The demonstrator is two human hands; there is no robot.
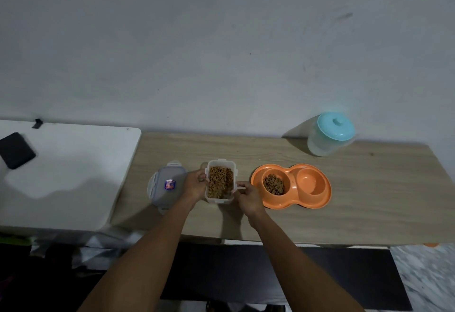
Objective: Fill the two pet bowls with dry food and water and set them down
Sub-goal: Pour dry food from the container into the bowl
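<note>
An orange double pet bowl (293, 202) lies on the wooden table. Its left cup holds brown dry food (273, 184); its right cup (307, 181) looks dry. To its left stands a clear rectangular container (220, 199) full of dry food, lid off. My left hand (195, 183) grips the container's left side. My right hand (247, 197) holds its right side, fingers pinching a side clip. The container's grey lid (165, 183) lies flat just left of my left hand. A clear water jug (328, 136) with a light blue lid stands at the back right.
The wooden table (369, 201) runs right, its front edge near me. A white table (73, 164) adjoins on the left, with a dark flat case (16, 150) on it. A grey wall rises right behind both.
</note>
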